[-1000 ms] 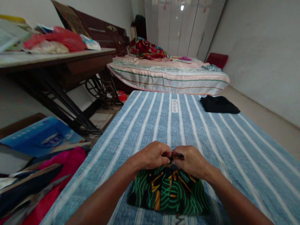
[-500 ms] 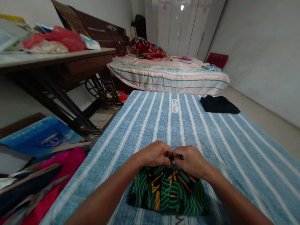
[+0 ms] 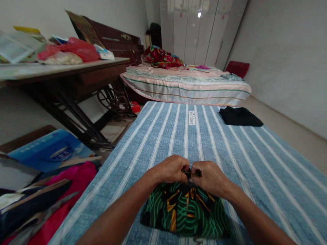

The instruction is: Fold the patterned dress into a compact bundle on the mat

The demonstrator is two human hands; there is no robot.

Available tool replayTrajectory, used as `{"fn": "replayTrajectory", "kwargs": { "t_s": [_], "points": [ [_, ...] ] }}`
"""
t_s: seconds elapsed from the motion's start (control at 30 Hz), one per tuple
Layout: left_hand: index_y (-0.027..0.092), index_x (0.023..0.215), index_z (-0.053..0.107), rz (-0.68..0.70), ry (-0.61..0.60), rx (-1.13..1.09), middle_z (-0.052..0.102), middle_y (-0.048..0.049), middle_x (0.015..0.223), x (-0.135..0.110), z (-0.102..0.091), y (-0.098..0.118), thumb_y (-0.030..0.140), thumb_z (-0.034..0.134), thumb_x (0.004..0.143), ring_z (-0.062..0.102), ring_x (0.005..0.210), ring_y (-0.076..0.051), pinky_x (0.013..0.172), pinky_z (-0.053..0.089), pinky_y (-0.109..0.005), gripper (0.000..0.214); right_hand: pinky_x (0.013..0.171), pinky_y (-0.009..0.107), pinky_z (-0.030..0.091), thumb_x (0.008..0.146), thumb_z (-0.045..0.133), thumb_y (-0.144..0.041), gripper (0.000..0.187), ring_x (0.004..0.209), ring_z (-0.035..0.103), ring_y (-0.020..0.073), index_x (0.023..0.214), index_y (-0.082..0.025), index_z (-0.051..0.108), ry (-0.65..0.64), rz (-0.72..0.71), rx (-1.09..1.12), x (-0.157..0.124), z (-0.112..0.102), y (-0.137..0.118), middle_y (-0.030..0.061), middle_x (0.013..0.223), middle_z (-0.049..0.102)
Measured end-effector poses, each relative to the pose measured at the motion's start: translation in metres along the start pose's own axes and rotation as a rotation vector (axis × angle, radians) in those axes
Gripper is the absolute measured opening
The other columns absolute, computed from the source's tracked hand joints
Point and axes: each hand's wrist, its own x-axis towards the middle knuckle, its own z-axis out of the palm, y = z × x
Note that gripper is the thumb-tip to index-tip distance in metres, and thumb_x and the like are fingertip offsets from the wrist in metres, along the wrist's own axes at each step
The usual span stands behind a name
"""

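Observation:
A patterned cloth garment [image 3: 187, 212], dark green and black with orange marks, lies folded near the front of the blue-and-white striped cover [image 3: 166, 136]. Its far edge is gathered between my two hands. My left hand [image 3: 175, 169] pinches that gathered edge from the left, fingers closed. My right hand [image 3: 208, 175] grips it from the right, thumb and fingers pressed together close to the left ones. The exact bit of fabric between the fingertips is partly hidden. Farther off at the right lies a folded black garment [image 3: 240, 116], which neither hand touches.
Beyond the striped cover stands a bed [image 3: 189, 85] with a red floral blanket [image 3: 163, 57]. A sewing-machine table [image 3: 109, 64] holding a red plastic bag [image 3: 84, 49] is at the left. Below it are a blue box [image 3: 56, 149] and piled clothes [image 3: 61, 197]. A wardrobe [image 3: 189, 34] stands behind.
My hands keep their grip on the garment's gathered edge and have shifted only slightly. The whole scene sits a little lower and farther right, as the camera has tilted.

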Motion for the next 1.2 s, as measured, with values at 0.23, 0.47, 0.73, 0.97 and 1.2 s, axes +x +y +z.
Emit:
{"fn": "replayTrajectory", "kwargs": {
  "t_s": [0.23,0.47,0.73,0.97,1.2],
  "points": [
    [0.017,0.063,0.052,0.029,0.013,0.033,0.044,0.0079,0.055,0.0,0.002,-0.002,0.022,0.064,0.062,0.042,0.055,-0.008,0.048,0.024,-0.019,0.013,0.053,0.022,0.024,0.068,0.056,-0.019,0.006,0.057,0.051,0.0116,0.07,-0.019,0.062,-0.025,-0.011,-0.026,0.001,-0.001,0.0,-0.0012,0.062,0.06],
    [0.017,0.067,0.061,0.116,0.03,0.044,0.054,0.0061,0.062,0.002,0.007,-0.003,0.022,0.065,0.064,0.048,0.06,-0.009,0.055,0.03,-0.019,0.008,0.053,0.023,0.025,0.073,0.05,-0.017,0.014,0.059,0.053,0.0122,0.065,-0.018,0.062,-0.039,-0.035,-0.072,0.0,-0.001,0.001,0.0009,0.064,0.063],
    [0.016,0.068,0.064,0.123,0.033,0.06,0.054,0.0045,0.063,0.001,0.008,-0.002,0.021,0.061,0.066,0.05,0.059,-0.01,0.055,0.032,-0.019,0.006,0.054,0.023,0.026,0.073,0.05,-0.017,0.016,0.061,0.056,0.0133,0.073,-0.019,0.066,-0.06,-0.021,-0.105,0.0,-0.005,-0.002,0.0013,0.066,0.065],
    [0.017,0.068,0.064,0.123,0.035,0.043,0.055,0.0045,0.062,0.001,0.011,-0.002,0.023,0.061,0.066,0.049,0.061,-0.01,0.056,0.032,-0.02,0.008,0.054,0.024,0.026,0.074,0.047,-0.017,0.02,0.062,0.057,0.0136,0.069,-0.02,0.066,-0.075,-0.048,-0.113,0.001,-0.002,0.001,0.0012,0.065,0.066],
    [0.017,0.07,0.062,0.072,0.07,0.053,0.055,0.0049,0.063,0.001,0.011,0.0,0.024,0.064,0.064,0.049,0.061,-0.01,0.054,0.03,-0.019,0.009,0.053,0.024,0.025,0.073,0.052,-0.02,0.015,0.061,0.056,0.0138,0.068,-0.02,0.066,-0.125,-0.003,-0.146,0.001,-0.005,-0.003,0.0008,0.065,0.065]
  ]
}}
